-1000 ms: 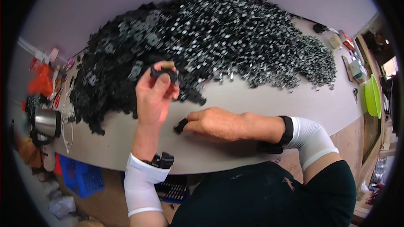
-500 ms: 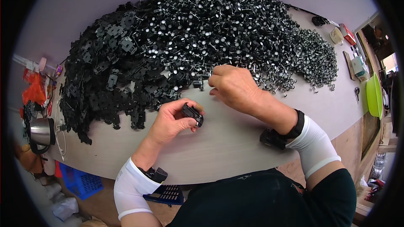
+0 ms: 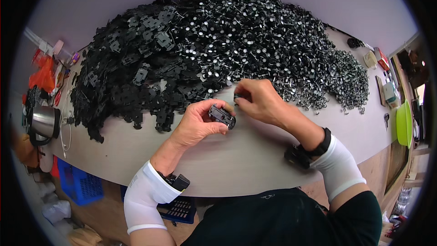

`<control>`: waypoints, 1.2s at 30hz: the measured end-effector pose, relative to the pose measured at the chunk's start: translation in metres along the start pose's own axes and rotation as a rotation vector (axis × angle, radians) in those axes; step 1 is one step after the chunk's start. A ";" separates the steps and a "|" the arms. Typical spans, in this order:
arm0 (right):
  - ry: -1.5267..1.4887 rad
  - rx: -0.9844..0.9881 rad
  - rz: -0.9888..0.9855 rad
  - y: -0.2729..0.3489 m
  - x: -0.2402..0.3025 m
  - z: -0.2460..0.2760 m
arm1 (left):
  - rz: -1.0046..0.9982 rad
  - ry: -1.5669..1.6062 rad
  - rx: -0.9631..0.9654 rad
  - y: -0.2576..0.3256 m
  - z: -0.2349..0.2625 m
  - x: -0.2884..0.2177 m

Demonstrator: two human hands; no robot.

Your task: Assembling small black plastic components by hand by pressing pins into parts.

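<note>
"What is that in your left hand?"

"A small black plastic part. My fingers are curled shut around it, and I hold it just above the bench, tipped up so I can see its top."

"And your right hand?"

"It is right beside the part. My fingertips are pinched on something tiny at the edge of the heap. It is too small to tell what it is. I think I keep both hands close so the little piece can meet the part."

"Where do the pieces come from?"

"From the big heaps behind my hands. The flat black parts lie on my left. The small pieces with shiny round heads lie on my right. Both are near, so I need only a short reach."

"What else is around?"

"A shiny metal kettle at the far left, a blue crate under the bench, and a green thing at the right."
</note>
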State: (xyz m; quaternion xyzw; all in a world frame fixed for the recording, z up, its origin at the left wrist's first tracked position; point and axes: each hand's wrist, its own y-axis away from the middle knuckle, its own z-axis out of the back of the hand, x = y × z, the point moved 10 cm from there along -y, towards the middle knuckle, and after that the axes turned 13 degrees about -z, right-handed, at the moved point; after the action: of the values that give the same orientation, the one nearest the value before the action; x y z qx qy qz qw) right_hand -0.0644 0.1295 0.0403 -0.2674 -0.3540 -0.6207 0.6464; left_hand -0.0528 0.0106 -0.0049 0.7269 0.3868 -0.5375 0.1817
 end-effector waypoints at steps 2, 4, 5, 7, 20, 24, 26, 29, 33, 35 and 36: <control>-0.096 0.035 -0.074 0.011 -0.013 -0.001 | -0.015 0.026 -0.041 0.001 0.002 -0.001; 0.216 -0.108 0.238 0.028 0.006 0.003 | -0.018 0.049 -0.077 0.001 0.005 0.000; 0.315 -0.196 0.281 0.036 0.009 0.010 | -0.032 0.041 -0.092 0.000 0.006 0.000; 0.197 -0.217 0.263 0.034 0.012 0.019 | -0.031 0.020 -0.112 0.001 0.008 0.001; -0.034 -0.246 0.424 0.045 0.060 0.003 | -0.387 -0.312 -0.074 -0.001 0.003 -0.024; 0.022 -0.249 0.423 0.042 0.067 -0.006 | -0.502 -0.570 -0.117 0.003 0.003 -0.038; -0.041 -0.295 0.493 0.042 0.067 -0.005 | -0.454 -0.471 -0.178 0.003 0.004 -0.040; 0.066 -0.362 0.509 0.037 0.059 -0.004 | -0.183 -0.154 -0.172 -0.001 -0.005 -0.024; 0.060 -0.278 0.568 0.037 0.056 -0.014 | -0.018 0.192 -0.117 -0.002 -0.001 -0.001; -0.023 -0.240 0.487 0.031 0.057 -0.003 | -0.032 0.145 -0.177 -0.001 0.003 -0.004; -0.106 -0.203 0.407 0.026 0.053 0.005 | -0.046 0.095 -0.236 0.000 0.009 -0.005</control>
State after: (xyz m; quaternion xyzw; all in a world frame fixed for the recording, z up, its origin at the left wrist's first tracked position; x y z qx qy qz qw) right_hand -0.0403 0.1031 0.0878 -0.4293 -0.2617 -0.4950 0.7087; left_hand -0.0590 0.0022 -0.0032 0.7160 0.4724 -0.4572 0.2350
